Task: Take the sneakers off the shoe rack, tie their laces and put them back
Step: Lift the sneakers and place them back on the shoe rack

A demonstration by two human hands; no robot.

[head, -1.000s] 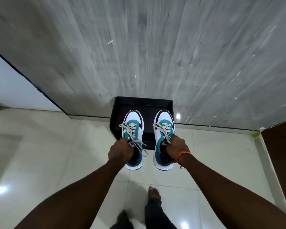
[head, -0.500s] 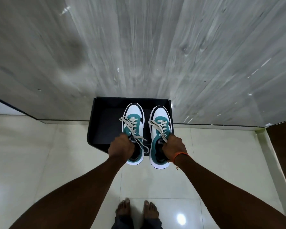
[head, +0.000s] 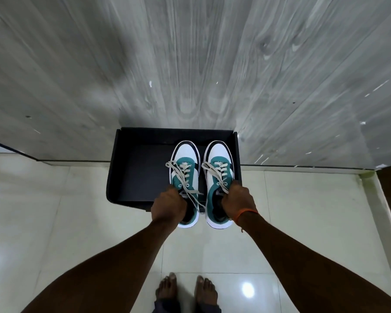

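Two teal-and-white sneakers, the left sneaker (head: pixel 185 177) and the right sneaker (head: pixel 219 177), hang side by side over the right half of a black shoe rack (head: pixel 131 175), heels jutting past its front edge above the pale tiled floor (head: pixel 54 211). Their cream laces (head: pixel 190 188) trail loose, no bow visible, so the tying appears not yet done. The left hand (head: pixel 168 205) curls its fingers into the left sneaker's collar; the right hand (head: pixel 237 202), an orange wrist thread (head: pixel 246 213) below it, clamps the other the same way. Whether the soles touch the rack cannot be told. Bare feet (head: pixel 186 290) stand on the floor before the grey wood-grain wall (head: pixel 190 64).
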